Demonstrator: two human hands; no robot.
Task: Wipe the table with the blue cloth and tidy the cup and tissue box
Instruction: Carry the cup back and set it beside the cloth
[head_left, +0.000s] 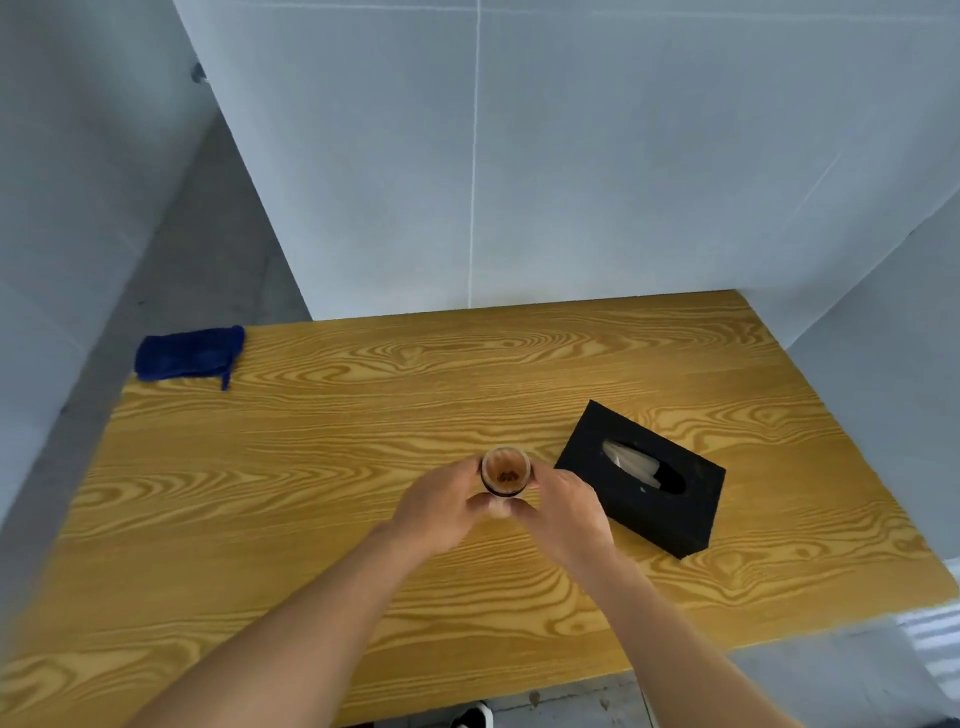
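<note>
A small clear cup (506, 470) with a dark band and brown dregs stands at the middle of the wooden table (311, 467). My left hand (439, 506) grips it from the left, and my right hand (563, 506) grips it from the right, thumbs meeting at its near side. Just right of my right hand lies a black tissue box (641, 475), set at an angle, with a white tissue showing in its slot. A folded blue cloth (189, 353) lies on the table's far left corner, partly over the edge.
Grey-white walls close the table in at the back and on the right. A gap of grey floor (197, 270) runs along the table's left side. A dark shoe (475, 717) shows below the near edge.
</note>
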